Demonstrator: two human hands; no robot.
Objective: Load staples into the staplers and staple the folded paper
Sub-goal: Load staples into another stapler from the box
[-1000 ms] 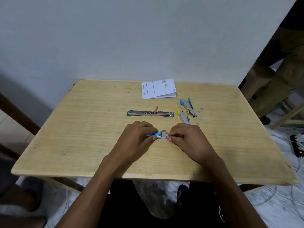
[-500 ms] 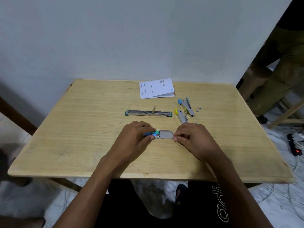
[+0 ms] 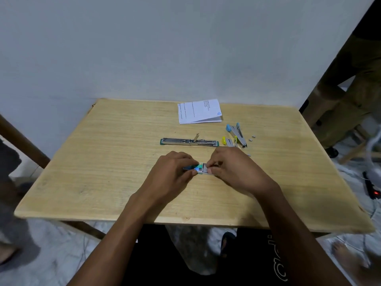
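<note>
Left hand [image 3: 175, 172] grips a small staple box [image 3: 194, 168] near the middle of the pale wood-grain counter [image 3: 103, 162], thumb below and curled fingers over the top. The box is glossy printed card in blue and green, and most of its length is hidden under the fingers. From its right end a flat grey tray [image 3: 206, 169] sticks out. Whether staples lie in it is hard to make out.

Beyond the hands lies a long green-edged stapler [image 3: 188, 142], opened out flat, its bright metal rails exposed and a thin tab standing up at the hinge. Farther back, the folded paper [image 3: 199, 111] rests near the counter's far edge, white with small lines of print too fine to read.

Right hand [image 3: 233, 170] pinches the tray's free end, fingertips bent down over it. Just past its knuckles sits a small yellow stapler [image 3: 227, 142], partly covered by the hand, and touching it a blue stapler [image 3: 237, 134] lying open in a narrow V. A few loose staple pieces [image 3: 252, 137], small grey blocks, lie just beside them. At the right edge a bystander's olive trousers [image 3: 354, 89] are cut off by the frame.
</note>
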